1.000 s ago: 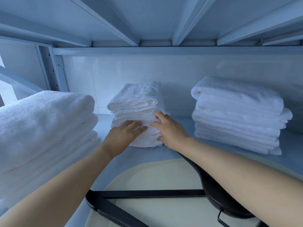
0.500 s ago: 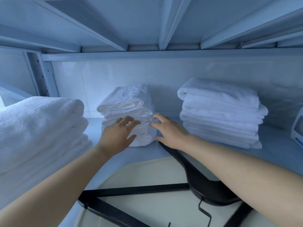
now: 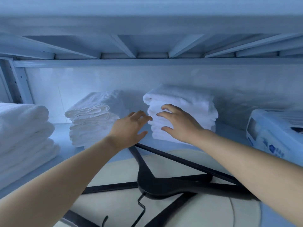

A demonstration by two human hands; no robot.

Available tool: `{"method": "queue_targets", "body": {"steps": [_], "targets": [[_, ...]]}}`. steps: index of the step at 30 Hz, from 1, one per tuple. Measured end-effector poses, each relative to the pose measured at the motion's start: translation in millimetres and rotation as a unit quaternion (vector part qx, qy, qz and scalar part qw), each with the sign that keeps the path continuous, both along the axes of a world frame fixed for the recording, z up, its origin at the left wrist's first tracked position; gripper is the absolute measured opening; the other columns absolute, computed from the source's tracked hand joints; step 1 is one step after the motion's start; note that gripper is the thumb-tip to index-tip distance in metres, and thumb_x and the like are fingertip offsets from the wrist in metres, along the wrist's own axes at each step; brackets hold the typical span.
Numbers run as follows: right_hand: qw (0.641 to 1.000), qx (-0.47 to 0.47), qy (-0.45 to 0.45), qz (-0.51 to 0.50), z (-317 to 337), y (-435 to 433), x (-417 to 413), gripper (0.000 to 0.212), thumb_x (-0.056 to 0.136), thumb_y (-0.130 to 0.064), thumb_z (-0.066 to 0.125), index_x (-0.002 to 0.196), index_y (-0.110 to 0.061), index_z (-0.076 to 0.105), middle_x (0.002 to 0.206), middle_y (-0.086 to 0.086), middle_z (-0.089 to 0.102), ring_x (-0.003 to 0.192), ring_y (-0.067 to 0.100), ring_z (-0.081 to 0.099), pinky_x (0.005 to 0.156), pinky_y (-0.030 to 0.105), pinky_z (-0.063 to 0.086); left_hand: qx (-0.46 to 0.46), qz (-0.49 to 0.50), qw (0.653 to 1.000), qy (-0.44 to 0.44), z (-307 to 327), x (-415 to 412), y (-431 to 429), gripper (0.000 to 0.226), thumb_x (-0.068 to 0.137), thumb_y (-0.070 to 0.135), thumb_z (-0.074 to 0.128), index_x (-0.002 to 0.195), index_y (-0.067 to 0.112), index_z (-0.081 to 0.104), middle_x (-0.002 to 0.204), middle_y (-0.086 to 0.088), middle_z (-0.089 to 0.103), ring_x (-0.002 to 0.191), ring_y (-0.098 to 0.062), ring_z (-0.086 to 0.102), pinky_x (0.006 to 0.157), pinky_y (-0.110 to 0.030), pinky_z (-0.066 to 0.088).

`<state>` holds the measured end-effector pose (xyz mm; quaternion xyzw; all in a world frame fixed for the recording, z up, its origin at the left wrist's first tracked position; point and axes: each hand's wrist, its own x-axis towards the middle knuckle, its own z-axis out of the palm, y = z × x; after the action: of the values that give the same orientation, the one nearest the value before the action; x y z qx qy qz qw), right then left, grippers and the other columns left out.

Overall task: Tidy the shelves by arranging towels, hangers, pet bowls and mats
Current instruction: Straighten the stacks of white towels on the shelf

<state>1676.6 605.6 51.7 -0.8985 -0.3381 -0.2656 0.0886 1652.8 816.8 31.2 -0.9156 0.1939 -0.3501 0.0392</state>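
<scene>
Three stacks of folded white towels sit on the shelf: a big stack at the left edge (image 3: 23, 128), a middle stack (image 3: 91, 118), and a right stack (image 3: 183, 105). My right hand (image 3: 178, 123) is spread open against the front of the right stack. My left hand (image 3: 129, 128) hovers open just left of that stack, fingertips near its corner, holding nothing. Black hangers (image 3: 164, 184) lie on a cream mat (image 3: 213, 208) at the front of the shelf, below my forearms.
A white and blue packaged box (image 3: 272, 135) stands at the right end of the shelf. The upper shelf's underside with metal ribs (image 3: 147, 49) hangs low overhead. A metal upright (image 3: 14, 84) stands at the back left.
Both hands left the middle towel stack and moved right to the right stack. The view shifted right, bringing the box into sight.
</scene>
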Motion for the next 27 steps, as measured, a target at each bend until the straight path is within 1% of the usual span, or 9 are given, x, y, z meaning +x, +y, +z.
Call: {"method": "queue_targets", "body": {"steps": [2,6,8,10,12,14,19,22,27], "targets": [[1.000,0.010,-0.009,-0.005,1.7,-24.9,-2.6,0.044,0.090,-0.030,0.058,0.132,-0.026,0.048,0.141,-0.008,0.033,0.127,0.013,0.036,0.091,0.037,0.045,0.009,-0.013,1.000,-0.002,3.4,2.6,-24.3,0.042,0.087,0.041,0.055,0.127,0.035,0.047,0.125,0.011,0.048,0.108,-0.013,0.051,0.055,-0.027,0.043],[0.999,0.022,-0.033,-0.019,6.9,-73.9,-5.1,0.039,0.089,-0.030,0.058,0.128,-0.030,0.051,0.137,-0.011,0.038,0.125,0.010,0.037,0.084,0.032,0.046,0.012,-0.040,0.999,-0.004,10.5,4.2,-72.2,0.040,0.086,0.040,0.057,0.126,0.034,0.049,0.122,0.011,0.049,0.101,-0.014,0.053,0.051,-0.027,0.044],[0.999,0.028,-0.032,-0.034,14.5,-96.0,-3.8,0.040,0.088,-0.029,0.060,0.127,-0.029,0.052,0.134,-0.010,0.040,0.123,0.011,0.039,0.087,0.036,0.047,0.016,-0.056,0.998,-0.008,14.2,4.2,-93.8,0.040,0.085,0.038,0.061,0.123,0.032,0.052,0.119,0.008,0.052,0.096,-0.015,0.055,0.047,-0.025,0.040],[0.998,0.037,-0.023,-0.046,22.4,-115.7,-1.3,0.041,0.086,-0.027,0.062,0.127,-0.027,0.053,0.132,-0.007,0.042,0.121,0.014,0.041,0.088,0.040,0.047,0.019,-0.065,0.998,-0.011,17.1,6.9,-113.6,0.040,0.084,0.036,0.062,0.123,0.030,0.053,0.119,0.007,0.053,0.096,-0.016,0.056,0.047,-0.026,0.042],[0.997,0.046,-0.012,-0.059,26.5,-131.7,2.4,0.043,0.085,-0.025,0.064,0.127,-0.025,0.052,0.131,-0.005,0.041,0.120,0.016,0.042,0.090,0.040,0.046,0.018,-0.054,0.998,-0.009,18.3,12.3,-132.6,0.042,0.085,0.038,0.060,0.126,0.030,0.050,0.124,0.007,0.049,0.103,-0.016,0.053,0.050,-0.028,0.045],[0.995,0.048,0.003,-0.086,26.0,-141.5,6.3,0.048,0.084,-0.025,0.064,0.129,-0.022,0.048,0.133,-0.003,0.039,0.121,0.018,0.042,0.091,0.039,0.045,0.007,-0.033,0.999,-0.013,17.5,18.6,-150.0,0.045,0.086,0.039,0.058,0.129,0.030,0.046,0.130,0.007,0.044,0.111,-0.015,0.048,0.051,-0.026,0.041],[0.988,0.057,0.049,-0.137,21.5,-144.4,13.8,0.062,0.082,-0.026,0.067,0.136,-0.014,0.038,0.134,0.004,0.035,0.120,0.024,0.044,0.094,0.041,0.045,-0.035,-0.002,0.999,-0.035,15.5,29.9,-181.2,0.060,0.080,0.041,0.064,0.133,0.024,0.040,0.138,0.004,0.037,0.124,-0.018,0.038,0.052,-0.024,0.037],[0.988,0.051,0.042,-0.139,21.7,-145.4,16.3,0.061,0.082,-0.024,0.067,0.135,-0.013,0.038,0.132,0.006,0.036,0.117,0.025,0.046,0.093,0.040,0.045,-0.045,0.006,0.998,-0.038,13.4,37.1,-193.1,0.069,0.078,0.044,0.066,0.137,0.024,0.035,0.141,0.004,0.034,0.127,-0.018,0.035,0.055,-0.025,0.038],[0.987,0.028,0.034,-0.157,19.2,-148.1,18.1,0.053,0.084,-0.026,0.066,0.129,-0.011,0.042,0.128,0.008,0.038,0.112,0.027,0.049,0.090,0.037,0.045,-0.074,0.007,0.997,-0.008,3.0,46.3,-204.3,0.078,0.074,0.050,0.069,0.139,0.026,0.032,0.140,0.001,0.031,0.130,-0.021,0.028,0.057,-0.030,0.048]]}}
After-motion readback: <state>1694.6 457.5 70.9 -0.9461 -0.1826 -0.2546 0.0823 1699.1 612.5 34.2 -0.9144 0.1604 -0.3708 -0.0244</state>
